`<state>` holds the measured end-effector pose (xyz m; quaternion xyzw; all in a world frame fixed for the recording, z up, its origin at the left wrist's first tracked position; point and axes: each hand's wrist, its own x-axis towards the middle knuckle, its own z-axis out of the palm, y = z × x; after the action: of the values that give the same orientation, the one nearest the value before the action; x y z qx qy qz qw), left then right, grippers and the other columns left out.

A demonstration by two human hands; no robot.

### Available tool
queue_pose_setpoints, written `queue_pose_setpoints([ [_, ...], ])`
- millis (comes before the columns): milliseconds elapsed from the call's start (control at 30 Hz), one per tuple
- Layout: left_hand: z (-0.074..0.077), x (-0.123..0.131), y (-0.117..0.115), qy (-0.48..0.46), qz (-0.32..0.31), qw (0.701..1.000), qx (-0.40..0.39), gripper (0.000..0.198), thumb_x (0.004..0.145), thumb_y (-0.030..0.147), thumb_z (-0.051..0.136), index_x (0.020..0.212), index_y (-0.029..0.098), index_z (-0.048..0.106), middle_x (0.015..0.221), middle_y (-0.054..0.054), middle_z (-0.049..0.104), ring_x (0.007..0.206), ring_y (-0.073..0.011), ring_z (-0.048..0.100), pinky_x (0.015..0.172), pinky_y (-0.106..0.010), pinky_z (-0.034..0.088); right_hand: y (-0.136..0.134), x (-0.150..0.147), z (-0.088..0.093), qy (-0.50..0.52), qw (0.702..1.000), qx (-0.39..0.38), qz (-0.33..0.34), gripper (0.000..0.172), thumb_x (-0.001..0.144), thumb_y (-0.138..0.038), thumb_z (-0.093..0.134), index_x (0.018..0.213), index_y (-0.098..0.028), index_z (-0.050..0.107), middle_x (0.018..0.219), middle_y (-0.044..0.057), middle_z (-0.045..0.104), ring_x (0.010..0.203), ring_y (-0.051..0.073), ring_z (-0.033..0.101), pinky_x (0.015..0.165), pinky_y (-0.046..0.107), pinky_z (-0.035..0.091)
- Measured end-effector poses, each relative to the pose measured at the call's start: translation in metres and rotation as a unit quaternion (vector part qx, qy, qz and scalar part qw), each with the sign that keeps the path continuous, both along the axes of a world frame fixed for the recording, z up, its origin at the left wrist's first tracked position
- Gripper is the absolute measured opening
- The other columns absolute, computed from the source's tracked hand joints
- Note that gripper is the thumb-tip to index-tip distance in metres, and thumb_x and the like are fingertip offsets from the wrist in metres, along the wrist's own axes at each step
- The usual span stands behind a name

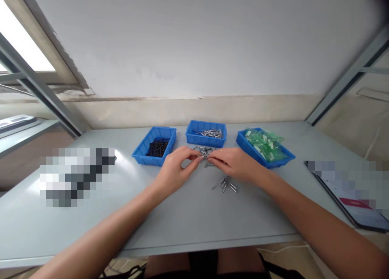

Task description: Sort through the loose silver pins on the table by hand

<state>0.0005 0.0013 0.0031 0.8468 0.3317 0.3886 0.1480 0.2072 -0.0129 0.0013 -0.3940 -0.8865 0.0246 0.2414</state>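
My left hand [179,164] and my right hand [230,161] meet near the middle of the grey table, fingertips pinched around small silver metal pieces. Between and behind the fingertips lies a loose pile of silver pieces [204,150]. A smaller cluster of silver pieces [228,184] rests on the table just in front of my right hand. Directly behind the hands stands a blue bin [206,140] with many silver pieces. Left of it, another blue bin [148,160] holds black screws [158,147]. The blue bin [285,162] on the right is filled with green plastic packets [264,143].
The grey table [194,222] ends at a front edge above my lap. A tablet-like device [343,198] lies at the right, partly pixelated. A pixelated object [75,175] is at the left. Metal uprights stand on both sides, with a wall behind.
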Motion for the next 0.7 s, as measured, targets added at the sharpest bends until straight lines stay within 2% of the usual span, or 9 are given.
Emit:
queue_pose_setpoints([
  [100, 0.000, 0.000, -0.002, 0.006, -0.007, 1.000, 0.002, 0.009, 0.084, 0.021, 0.055, 0.086, 0.016, 0.062, 0.079, -0.003, 0.062, 0.075, -0.0137, 0.059, 0.069, -0.025, 0.047, 0.001, -0.004, -0.006, -0.034, 0.999, -0.011, 0.022, 0.022, 0.092, -0.025, 0.042, 0.085, -0.018, 0.061, 0.081, 0.003, 0.066, 0.075, 0.015, 0.060, 0.066, 0.025, 0.041],
  [267, 0.001, 0.001, -0.003, 0.007, -0.011, 1.000, 0.003, 0.007, 0.083, 0.019, 0.055, 0.085, 0.016, 0.061, 0.077, -0.002, 0.061, 0.074, -0.0136, 0.058, 0.069, -0.025, 0.047, 0.000, -0.005, -0.007, -0.028, 0.999, -0.009, 0.031, 0.020, 0.091, -0.024, 0.044, 0.084, -0.017, 0.061, 0.077, 0.003, 0.066, 0.073, 0.015, 0.060, 0.065, 0.025, 0.041],
  [467, 0.002, 0.002, -0.002, 0.009, -0.005, 1.000, -0.003, 0.006, 0.081, 0.018, 0.054, 0.083, 0.017, 0.060, 0.077, -0.002, 0.063, 0.074, -0.0146, 0.058, 0.069, -0.027, 0.048, -0.003, 0.001, 0.003, 0.037, 0.997, 0.068, 0.014, 0.018, 0.089, -0.022, 0.045, 0.089, -0.018, 0.062, 0.074, 0.002, 0.065, 0.070, 0.014, 0.058, 0.065, 0.025, 0.042],
  [600, -0.001, 0.003, -0.001, 0.047, -0.051, 0.997, -0.021, 0.010, 0.083, 0.020, 0.053, 0.086, 0.017, 0.062, 0.081, -0.003, 0.064, 0.078, -0.0158, 0.060, 0.072, -0.028, 0.049, -0.007, 0.001, 0.006, 0.081, 0.989, 0.119, 0.031, 0.017, 0.089, -0.023, 0.045, 0.091, -0.018, 0.061, 0.068, 0.001, 0.062, 0.065, 0.013, 0.056, 0.061, 0.024, 0.042],
  [700, -0.003, 0.004, -0.001, 0.082, -0.084, 0.993, -0.030, 0.009, 0.083, 0.019, 0.053, 0.084, 0.017, 0.062, 0.082, -0.004, 0.062, 0.078, -0.0156, 0.059, 0.071, -0.027, 0.048, -0.009, -0.002, 0.003, 0.089, 0.986, 0.118, 0.072, 0.016, 0.089, -0.021, 0.044, 0.093, -0.017, 0.060, 0.073, 0.002, 0.064, 0.067, 0.013, 0.057, 0.063, 0.025, 0.043],
])
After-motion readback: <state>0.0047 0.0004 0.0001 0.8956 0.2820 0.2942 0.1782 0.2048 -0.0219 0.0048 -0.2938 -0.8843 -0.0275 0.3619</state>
